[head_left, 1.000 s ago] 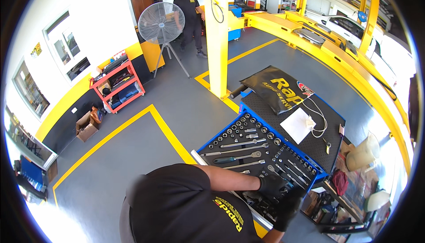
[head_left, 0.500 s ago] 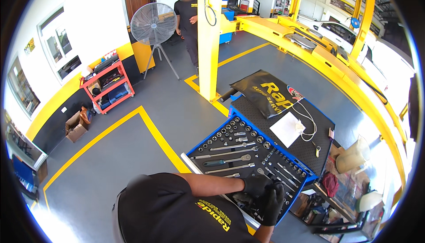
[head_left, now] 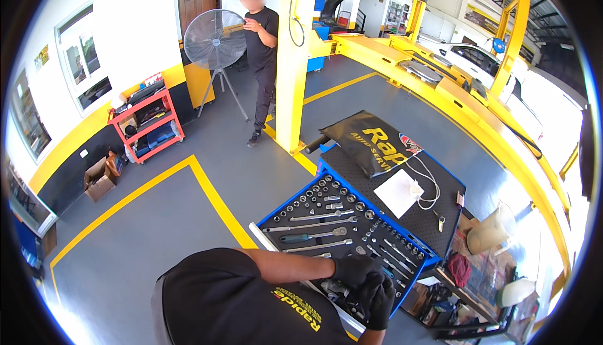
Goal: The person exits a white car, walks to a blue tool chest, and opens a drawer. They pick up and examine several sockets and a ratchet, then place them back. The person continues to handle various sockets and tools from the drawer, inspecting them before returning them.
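My left hand (head_left: 353,271), in a black glove, reaches in over an open blue tool drawer (head_left: 256,228). Just nearer and to its right, my right hand (head_left: 377,300), gloved alike, meets it. Both sets of fingers are curled together; whatever they hold is hidden by the dark gloves. Beyond them a ratchet (head_left: 314,235) with a dark green handle lies in black foam beside a long bar (head_left: 308,225). Rows of chrome sockets (head_left: 306,200) sit along the far side. Smaller drive tools (head_left: 397,260) lie right of my hands. Dark items (head_left: 336,291) under my left wrist are unclear.
The cabinet top (head_left: 433,185) carries a black printed cover (head_left: 367,141), white paper (head_left: 400,193), a cord and keys (head_left: 441,222). A yellow lift post (head_left: 291,93) stands beyond. A person (head_left: 260,56) stands near a large fan (head_left: 215,40). A cluttered shelf (head_left: 465,295) is at right.
The view has shifted slightly. The person by the fan has stepped out from beside the post, one hand raised. My hands stay together over the drawer, and a teal handle now shows beside them.
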`<state>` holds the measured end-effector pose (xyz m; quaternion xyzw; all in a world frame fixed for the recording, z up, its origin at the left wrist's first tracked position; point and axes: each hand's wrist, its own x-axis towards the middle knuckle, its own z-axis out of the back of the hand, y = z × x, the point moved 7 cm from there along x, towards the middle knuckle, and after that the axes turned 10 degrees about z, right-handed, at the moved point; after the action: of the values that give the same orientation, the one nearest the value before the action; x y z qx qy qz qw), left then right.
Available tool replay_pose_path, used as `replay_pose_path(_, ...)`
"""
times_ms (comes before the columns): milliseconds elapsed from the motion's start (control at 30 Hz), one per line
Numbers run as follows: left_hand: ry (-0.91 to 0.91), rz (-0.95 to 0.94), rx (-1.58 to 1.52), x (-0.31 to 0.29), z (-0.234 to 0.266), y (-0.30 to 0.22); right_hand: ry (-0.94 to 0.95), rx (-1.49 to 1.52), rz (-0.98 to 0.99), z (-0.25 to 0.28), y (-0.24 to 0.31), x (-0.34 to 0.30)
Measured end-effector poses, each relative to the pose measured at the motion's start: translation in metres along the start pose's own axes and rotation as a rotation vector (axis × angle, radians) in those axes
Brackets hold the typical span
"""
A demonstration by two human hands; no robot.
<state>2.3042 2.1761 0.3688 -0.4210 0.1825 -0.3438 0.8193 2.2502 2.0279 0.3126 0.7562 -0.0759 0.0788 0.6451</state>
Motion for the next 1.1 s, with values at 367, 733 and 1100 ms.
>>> replay_pose_path(367,-0.174,0.125,-0.552,-0.003,0.008,0.018,-0.045,0.367,-0.035,-0.003,-0.004,0.012)
replay_pose_path(733,-0.197,0.144,-0.509,-0.041,0.014,0.055,-0.029,-0.155,0.157,-0.049,0.010,0.029)
replay_pose_path(1100,-0.380,-0.089,-0.535,-0.081,0.058,0.054,0.086,1.047,-0.394,-0.119,0.025,0.019)
